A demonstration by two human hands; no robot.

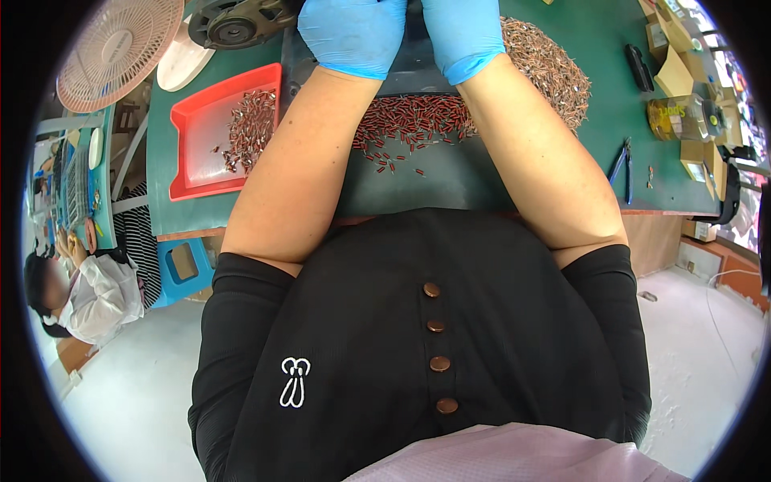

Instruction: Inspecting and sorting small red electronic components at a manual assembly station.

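My left hand (353,34) and my right hand (463,32), both in blue gloves, reach to the top edge of the view over a dark mat (450,173) on the green table (594,48). The fingers are cut off by the frame, so what they hold is hidden. Between my forearms lies a heap of small red cylindrical parts (409,120). A second, larger pile of brownish parts (554,68) sits just right of my right wrist.
A red tray (197,161) holding several of the same small parts (250,128) lies at the left. Blue-handled pliers (622,165), a clear plastic jar (679,116) and cardboard boxes (675,76) stand at the right. A pink fan (120,48) and another seated person (88,293) are at the far left.
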